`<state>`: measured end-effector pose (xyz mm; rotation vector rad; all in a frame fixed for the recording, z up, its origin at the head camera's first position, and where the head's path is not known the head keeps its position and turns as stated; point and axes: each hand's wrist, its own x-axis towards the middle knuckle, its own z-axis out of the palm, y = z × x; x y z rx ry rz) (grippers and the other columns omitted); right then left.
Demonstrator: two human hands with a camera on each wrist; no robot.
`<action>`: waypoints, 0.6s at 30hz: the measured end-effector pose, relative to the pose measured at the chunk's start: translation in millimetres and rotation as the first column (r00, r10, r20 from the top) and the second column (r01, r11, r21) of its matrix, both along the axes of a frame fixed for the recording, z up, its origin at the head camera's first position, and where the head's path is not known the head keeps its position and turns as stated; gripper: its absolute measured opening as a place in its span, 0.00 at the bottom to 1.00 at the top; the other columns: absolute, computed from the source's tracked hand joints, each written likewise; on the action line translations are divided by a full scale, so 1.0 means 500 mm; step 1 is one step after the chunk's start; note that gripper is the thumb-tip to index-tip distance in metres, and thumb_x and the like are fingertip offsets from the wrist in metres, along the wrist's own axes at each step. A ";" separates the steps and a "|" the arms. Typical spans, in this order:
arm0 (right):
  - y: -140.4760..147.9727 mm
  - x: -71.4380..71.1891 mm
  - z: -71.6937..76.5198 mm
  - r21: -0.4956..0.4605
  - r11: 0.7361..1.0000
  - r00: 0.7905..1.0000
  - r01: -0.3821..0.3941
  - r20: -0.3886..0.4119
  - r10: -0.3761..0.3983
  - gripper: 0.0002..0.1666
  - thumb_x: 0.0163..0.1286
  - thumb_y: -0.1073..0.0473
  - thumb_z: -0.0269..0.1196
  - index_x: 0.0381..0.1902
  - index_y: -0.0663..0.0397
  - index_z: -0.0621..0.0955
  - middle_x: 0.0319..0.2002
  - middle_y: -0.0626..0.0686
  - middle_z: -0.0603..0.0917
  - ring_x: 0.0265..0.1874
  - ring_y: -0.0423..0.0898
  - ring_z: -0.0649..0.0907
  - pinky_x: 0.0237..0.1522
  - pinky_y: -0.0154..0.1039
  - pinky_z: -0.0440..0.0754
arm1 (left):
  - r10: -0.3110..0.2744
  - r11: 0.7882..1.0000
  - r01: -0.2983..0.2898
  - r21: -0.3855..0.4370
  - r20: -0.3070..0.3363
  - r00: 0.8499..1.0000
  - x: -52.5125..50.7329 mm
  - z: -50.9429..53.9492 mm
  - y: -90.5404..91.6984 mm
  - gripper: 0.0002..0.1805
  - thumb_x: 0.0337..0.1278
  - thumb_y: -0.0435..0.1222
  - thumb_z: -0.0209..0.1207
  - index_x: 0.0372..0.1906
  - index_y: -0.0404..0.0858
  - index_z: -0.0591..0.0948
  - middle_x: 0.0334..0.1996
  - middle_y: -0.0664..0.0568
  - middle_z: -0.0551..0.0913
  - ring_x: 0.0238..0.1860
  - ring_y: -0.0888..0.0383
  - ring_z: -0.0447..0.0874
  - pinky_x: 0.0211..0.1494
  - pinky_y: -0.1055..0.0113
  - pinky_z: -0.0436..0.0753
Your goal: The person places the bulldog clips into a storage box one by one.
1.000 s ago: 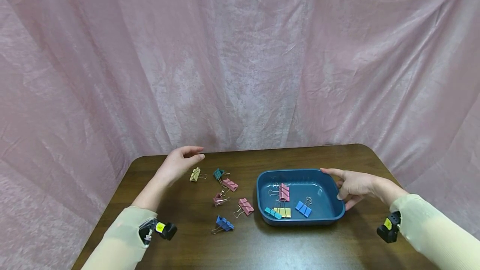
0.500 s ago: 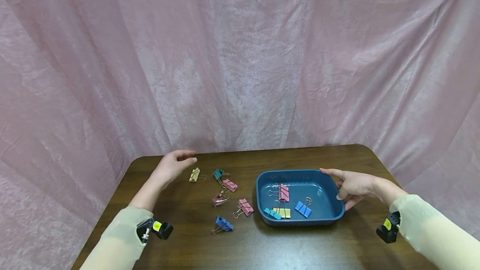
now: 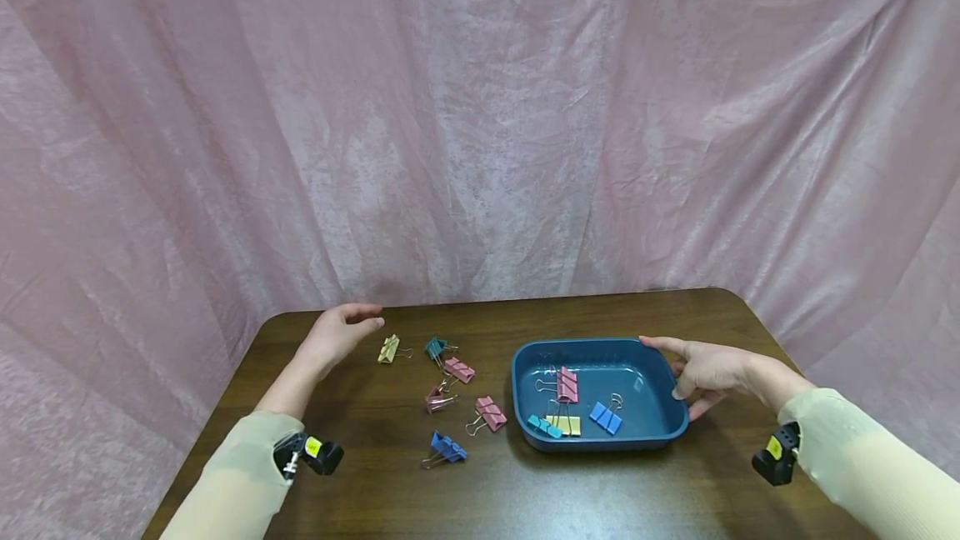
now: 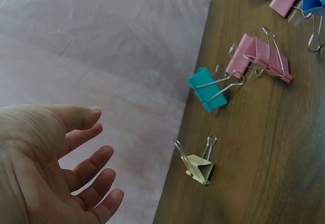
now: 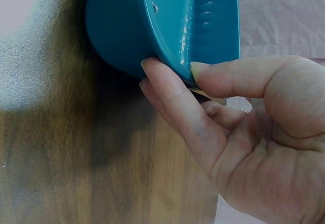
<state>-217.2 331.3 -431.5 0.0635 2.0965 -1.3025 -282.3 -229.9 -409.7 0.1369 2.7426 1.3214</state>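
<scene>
My left hand (image 3: 337, 342) hovers above the table's back left, fingers loosely bent and holding nothing. Nearest to it lies a yellow binder clip (image 3: 388, 349), apart from the fingers in the left wrist view. To the right of that clip are a teal binder clip (image 4: 207, 89) and a pink binder clip (image 3: 459, 370). My right hand (image 3: 711, 373) pinches the right wall of a blue plastic tray (image 5: 119, 26), thumb at the rim and fingers along the outside. Inside the tray lie a pink clip (image 3: 567, 386), a blue clip (image 3: 605, 418), a yellow clip (image 3: 572, 426) and a teal clip (image 3: 545, 427).
Left of the tray lie two more pink binder clips, one on its side (image 3: 437, 400) and one flat (image 3: 491, 413). A blue binder clip (image 3: 448, 447) is closer to the front. The wooden table (image 3: 480, 498) ends at a pink curtain (image 3: 480, 123) behind.
My left hand has drawn back to the left and slightly down, away from the yellow clip. The right hand and the tray stay put.
</scene>
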 end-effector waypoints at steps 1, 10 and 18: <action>0.000 0.000 0.000 0.001 1.000 1.000 -0.001 0.000 0.001 0.63 0.55 0.82 0.62 0.83 0.44 0.50 0.67 0.74 0.70 0.43 0.60 0.86 0.34 0.55 0.87 | 0.003 1.000 -0.003 -0.003 -0.004 1.000 -0.001 -0.003 0.000 0.24 0.72 0.44 0.60 0.65 0.35 0.80 0.67 0.37 0.75 0.68 0.39 0.71 0.66 0.45 0.71; 0.000 -0.001 0.001 0.013 1.000 1.000 0.002 -0.001 -0.002 0.63 0.56 0.82 0.62 0.83 0.44 0.51 0.68 0.76 0.67 0.43 0.60 0.86 0.34 0.55 0.87 | 0.021 0.998 -0.025 -0.064 -0.053 0.998 -0.015 -0.033 -0.003 0.21 0.70 0.42 0.61 0.61 0.35 0.82 0.62 0.36 0.79 0.64 0.39 0.74 0.64 0.45 0.73; -0.001 0.001 0.002 0.017 1.000 1.000 -0.002 -0.004 0.002 0.62 0.57 0.82 0.62 0.83 0.45 0.50 0.67 0.77 0.67 0.43 0.60 0.86 0.34 0.54 0.88 | 0.015 0.994 -0.020 -0.106 -0.055 0.998 -0.028 -0.054 -0.001 0.20 0.70 0.42 0.61 0.60 0.35 0.83 0.59 0.37 0.81 0.62 0.40 0.76 0.63 0.45 0.73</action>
